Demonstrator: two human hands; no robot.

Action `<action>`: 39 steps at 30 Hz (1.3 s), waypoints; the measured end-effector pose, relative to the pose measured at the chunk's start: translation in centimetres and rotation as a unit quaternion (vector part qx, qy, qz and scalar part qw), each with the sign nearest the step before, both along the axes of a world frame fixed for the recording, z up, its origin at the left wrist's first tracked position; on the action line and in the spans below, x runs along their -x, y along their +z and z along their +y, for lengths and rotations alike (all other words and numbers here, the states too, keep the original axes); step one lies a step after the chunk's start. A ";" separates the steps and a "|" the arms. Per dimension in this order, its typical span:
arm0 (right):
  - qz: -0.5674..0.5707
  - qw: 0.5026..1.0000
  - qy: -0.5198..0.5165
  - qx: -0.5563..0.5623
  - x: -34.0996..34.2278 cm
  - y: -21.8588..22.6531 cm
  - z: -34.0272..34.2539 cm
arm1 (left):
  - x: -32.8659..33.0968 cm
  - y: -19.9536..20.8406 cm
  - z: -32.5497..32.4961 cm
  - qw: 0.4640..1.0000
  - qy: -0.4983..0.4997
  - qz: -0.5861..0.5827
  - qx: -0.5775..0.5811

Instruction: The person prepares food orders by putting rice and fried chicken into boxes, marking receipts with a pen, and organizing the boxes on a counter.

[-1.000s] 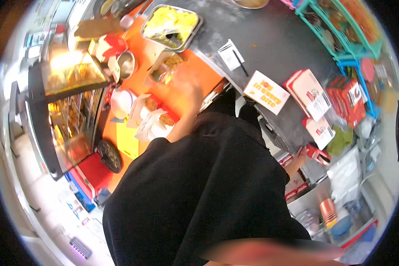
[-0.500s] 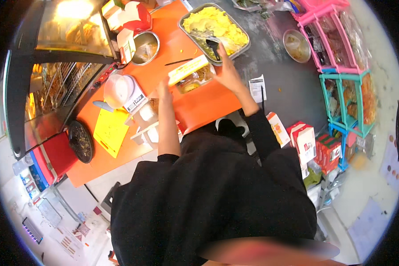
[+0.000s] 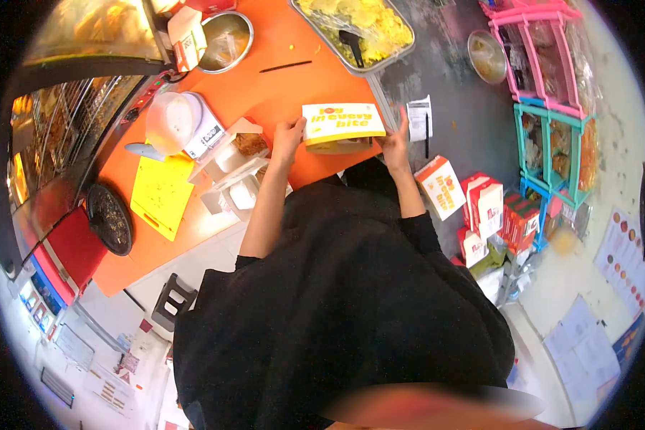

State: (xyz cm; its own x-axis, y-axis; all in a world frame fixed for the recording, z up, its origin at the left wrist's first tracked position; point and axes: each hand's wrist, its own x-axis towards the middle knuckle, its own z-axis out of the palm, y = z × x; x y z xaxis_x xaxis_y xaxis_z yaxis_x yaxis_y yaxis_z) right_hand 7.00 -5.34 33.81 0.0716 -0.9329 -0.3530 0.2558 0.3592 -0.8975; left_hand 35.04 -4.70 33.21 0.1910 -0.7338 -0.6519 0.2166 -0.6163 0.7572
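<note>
Between my two hands is a food box point(image 3: 344, 122) with a white and yellow printed cardboard top, above the orange counter point(image 3: 287, 82). My left hand point(image 3: 289, 141) is closed on the box's left end. At its right end, my right hand point(image 3: 395, 147) holds on with one finger sticking up. The box's contents are mostly hidden by the printed top. Left of my left hand, open cardboard boxes point(image 3: 226, 159) stand on the counter, with a brown fried piece point(image 3: 250, 143) in one.
A metal tray point(image 3: 401, 59) of yellow food with a black spoon point(image 3: 351, 47) lies beyond. On the left are a scale point(image 3: 206, 137), knife point(image 3: 145, 150), yellow cutting board point(image 3: 161, 193) and dark pan point(image 3: 110, 218). Red-and-white cartons point(image 3: 482, 204) and stacked baskets point(image 3: 552, 147) stand right.
The box has come nearer to me and slightly right, and its printed top now faces up. My right hand has come down onto its right end; my left hand has shifted right.
</note>
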 end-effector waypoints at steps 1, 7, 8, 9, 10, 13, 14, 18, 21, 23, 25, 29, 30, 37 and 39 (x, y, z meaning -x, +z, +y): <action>-0.126 0.991 -0.022 -0.044 0.9 -0.3 0.5 | 0.6 0.5 0.3 1.000 -0.004 0.007 0.014; 0.103 0.994 -0.031 -0.017 0.5 -0.9 0.9 | 0.6 -2.6 1.8 0.892 -0.223 -0.340 0.197; 0.235 0.967 0.036 0.094 0.5 -0.8 0.1 | 0.5 -2.6 2.1 0.890 -0.225 -0.344 0.196; 0.370 0.905 0.084 0.192 1.7 -0.6 -0.3 | 2.5 1.1 0.5 0.808 -0.344 -0.428 0.212; 0.371 0.907 0.074 0.186 1.6 1.0 -0.9 | 3.5 3.6 -0.1 0.703 -0.447 -0.508 0.221; 0.530 0.712 0.316 0.335 -0.3 4.0 -2.4 | 3.7 3.9 -0.8 0.610 -0.539 -0.511 0.277; 0.562 0.662 0.364 0.336 -0.6 3.5 -2.9 | 3.6 3.5 -0.9 0.605 -0.543 -0.511 0.280; 0.500 0.679 0.423 0.333 -0.4 1.7 -4.7 | 2.0 -0.6 -1.0 0.589 -0.551 -0.490 0.331; 0.513 0.671 0.388 0.369 0.4 -0.9 -2.2 | 2.6 -1.0 -0.5 0.558 -0.520 -0.506 0.404; 0.570 0.626 0.346 0.404 0.7 -1.3 -1.1 | 4.0 0.4 -0.3 0.523 -0.513 -0.529 0.429; 0.566 0.693 0.262 0.362 -0.5 0.6 -0.2 | 5.3 1.2 0.2 0.607 -0.472 -0.507 0.389; 0.297 0.953 0.018 0.059 -1.3 3.2 4.8 | 6.7 0.1 -1.3 0.597 -0.482 -0.546 0.335; 0.228 0.973 0.007 0.016 -1.8 2.6 6.4 | 7.2 0.3 -1.6 0.605 -0.476 -0.541 0.340; 0.098 0.985 -0.059 -0.131 1.2 1.8 9.2 | 15.2 5.4 0.0 0.583 -0.429 -0.530 0.442; 0.188 0.967 -0.056 -0.163 3.6 4.0 10.0 | 17.6 6.6 0.5 0.566 -0.435 -0.523 0.466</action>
